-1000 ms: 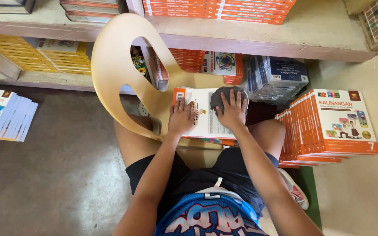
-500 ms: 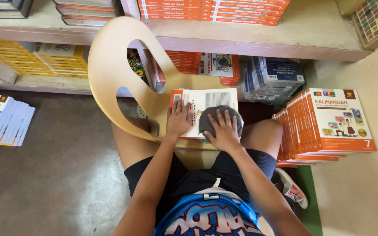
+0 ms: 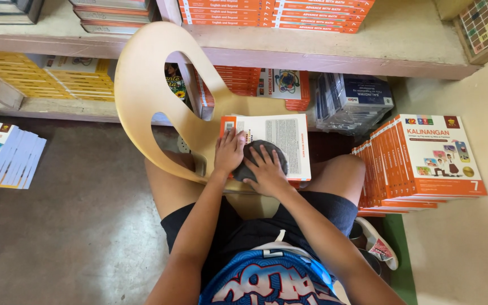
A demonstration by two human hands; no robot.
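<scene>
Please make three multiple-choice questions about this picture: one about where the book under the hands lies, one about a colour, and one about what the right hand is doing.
1. Where does the book under the hands lie?
A. On the seat of the chair
B. On the floor
C. On the top shelf

2. What colour are the spines of the stack of books beside the person's right knee?
A. Green
B. Orange
C. Black

3. What is the right hand doing?
A. Hanging free at the side
B. Gripping the chair back
C. Pressing a dark cloth on the book

Answers: 1 A, the book rests on the beige seat. 2 B, the spines show orange. 3 C, the spread fingers lie on the cloth, beside the left hand.
</scene>
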